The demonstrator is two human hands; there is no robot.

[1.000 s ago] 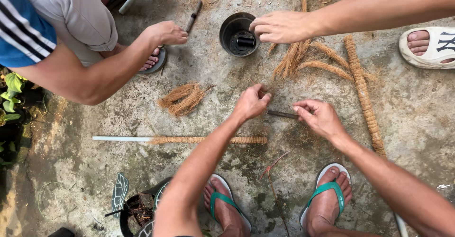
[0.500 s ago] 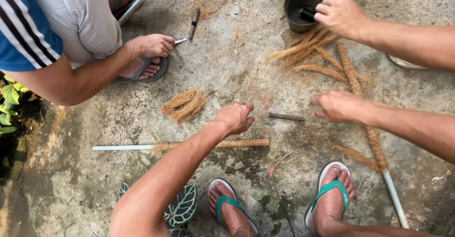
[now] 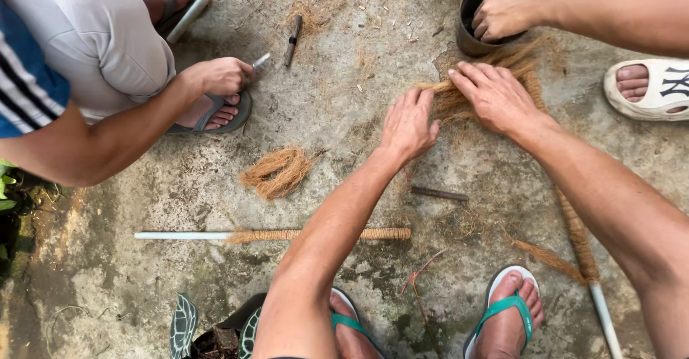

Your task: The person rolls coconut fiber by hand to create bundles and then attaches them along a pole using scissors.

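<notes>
My left hand (image 3: 409,126) and my right hand (image 3: 495,97) both lie on a loose heap of brown coir fibres (image 3: 451,102) on the concrete ground. The left fingertips press on the heap's near-left side. The right hand lies flat over its right part with fingers spread. Neither hand is closed around anything. A short dark stick (image 3: 438,194) lies on the ground just below my hands, untouched.
A white pipe partly wrapped in coir rope (image 3: 287,235) lies near a small fibre bundle (image 3: 276,172). A second wrapped pole (image 3: 574,223) runs down the right. Another person's hand (image 3: 506,11) reaches into a dark pot (image 3: 474,40). A crouching person's hand (image 3: 219,76) holds a metal tool.
Both my hands have moved away from the dark stick, up and to the right, onto the fibre heap near the pot. The person on the left has hardly moved.
</notes>
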